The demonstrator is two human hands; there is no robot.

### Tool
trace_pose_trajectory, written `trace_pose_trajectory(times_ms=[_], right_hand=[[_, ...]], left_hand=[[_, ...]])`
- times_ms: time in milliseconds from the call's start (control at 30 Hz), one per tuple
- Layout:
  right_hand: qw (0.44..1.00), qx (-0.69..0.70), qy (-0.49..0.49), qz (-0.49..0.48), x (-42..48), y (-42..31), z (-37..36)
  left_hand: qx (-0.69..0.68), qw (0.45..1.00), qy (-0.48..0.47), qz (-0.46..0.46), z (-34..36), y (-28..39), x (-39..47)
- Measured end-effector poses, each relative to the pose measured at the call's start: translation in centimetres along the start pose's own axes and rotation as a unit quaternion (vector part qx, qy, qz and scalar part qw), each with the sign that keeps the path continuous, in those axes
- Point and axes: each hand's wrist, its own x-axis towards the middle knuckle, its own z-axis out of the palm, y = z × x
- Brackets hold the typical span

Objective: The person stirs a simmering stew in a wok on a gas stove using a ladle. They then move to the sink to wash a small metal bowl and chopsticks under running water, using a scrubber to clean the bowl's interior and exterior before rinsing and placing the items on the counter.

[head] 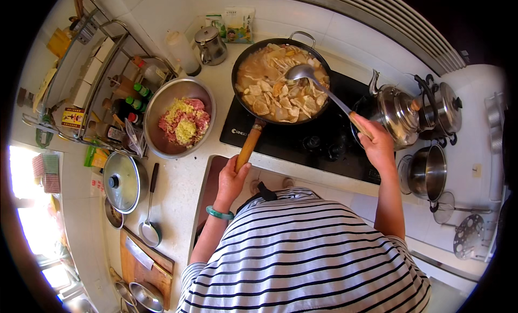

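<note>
My left hand [232, 179] grips the wooden handle [249, 149] of a dark wok [234, 76] on the left part of a black gas stove [279, 141]. In the wok is a brown stew [259, 66] with pale flat pieces gathered at the near side and thin strands farther back. My right hand [376, 141] is closed around the wooden grip of a metal ladle [330, 94]. The ladle's bowl [299, 71] rests at the stew's surface, right of the wok's middle, its rounded back facing up.
Left of the wok stands a steel bowl [151, 141] of minced meat topped with chopped yellowish bits. A kettle [394, 116] and a pot [449, 106] crowd the right. A lidded pan [125, 181], a spare ladle [150, 232] and a cleaver [139, 252] on a cutting board [158, 286] line the left counter.
</note>
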Motion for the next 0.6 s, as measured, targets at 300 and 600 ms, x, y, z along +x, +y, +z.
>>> trace_pose_trajectory(times_ms=[300,600], right_hand=[[0.987,0.156,-0.006,0.03,3.9,2.3,5.5],[0.985,0.169,-0.044,-0.012,3.6,-0.7,5.5]], left_hand=[[-0.006,1.0,0.003,0.011,0.1,-0.5,0.1],[-0.019,1.0,0.01,-0.001,0.3,-0.8,0.1]])
